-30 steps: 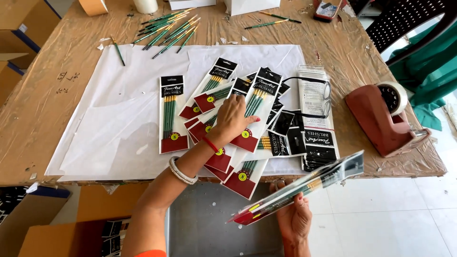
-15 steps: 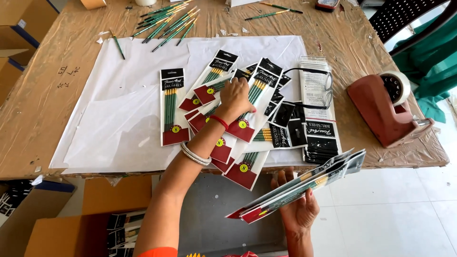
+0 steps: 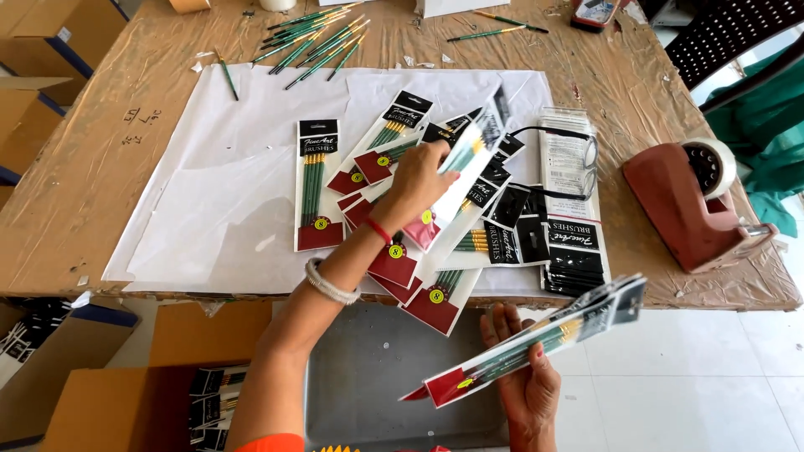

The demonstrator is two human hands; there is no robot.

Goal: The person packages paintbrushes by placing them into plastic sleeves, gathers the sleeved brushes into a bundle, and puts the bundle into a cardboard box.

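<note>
Right hand [image 3: 526, 381], nearest the camera, fingers clamped under a small stack of brush packs [image 3: 536, 339] below the table edge. Left hand [image 3: 419, 180] pinches one pack [image 3: 456, 180], lifting it off the spread pile [image 3: 419, 251] on the white paper [image 3: 209, 184]. Most packs ungathered; loose brushes [image 3: 314, 38] lie far back.

brush pack [image 3: 316, 186] flat on white sheet, alone at left: long clear sleeve, black header, red foot, round yellow sticker. fanned packs [image 3: 435, 293] overlapping toward table's near edge, same colours. lifted pack [image 3: 452, 188] tilted, pinched in left hand [image 3: 416, 182]. held stack [image 3: 536, 343] of packs in right hand [image 3: 528, 381] below table edge, red ends lower left. black-and-white label pile [image 3: 574, 234] right of the fan. cardboard boxes [image 3: 33, 92] at far left.
</note>
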